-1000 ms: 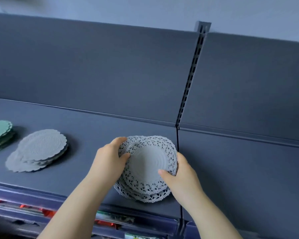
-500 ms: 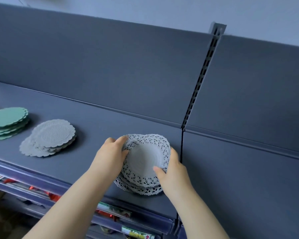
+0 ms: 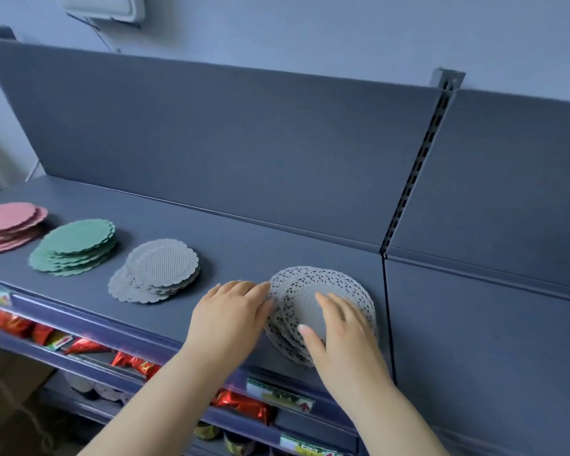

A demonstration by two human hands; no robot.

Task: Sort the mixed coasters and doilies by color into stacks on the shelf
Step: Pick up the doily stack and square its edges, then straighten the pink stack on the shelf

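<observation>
A stack of white lace doilies (image 3: 313, 284) lies on the dark blue shelf (image 3: 231, 245), near its front edge. My left hand (image 3: 231, 311) rests flat beside the stack, its fingertips touching the stack's left rim. My right hand (image 3: 341, 327) lies on top of the stack with straight fingers spread over it. Further left along the shelf sit three other stacks: grey scalloped coasters (image 3: 158, 269), green scalloped coasters (image 3: 74, 246) and pink scalloped coasters (image 3: 9, 227).
A slotted upright post (image 3: 412, 172) divides the back panel, and a seam runs down the shelf just right of the doilies. Below the front edge, lower shelves hold red foil packets (image 3: 241, 406) and price labels (image 3: 278, 394). A white box (image 3: 104, 6) hangs on the wall.
The view has swung left, bringing the green and pink stacks into sight. Both hands have loosened from gripping the doily stack's edges and now lie flat on and beside it.
</observation>
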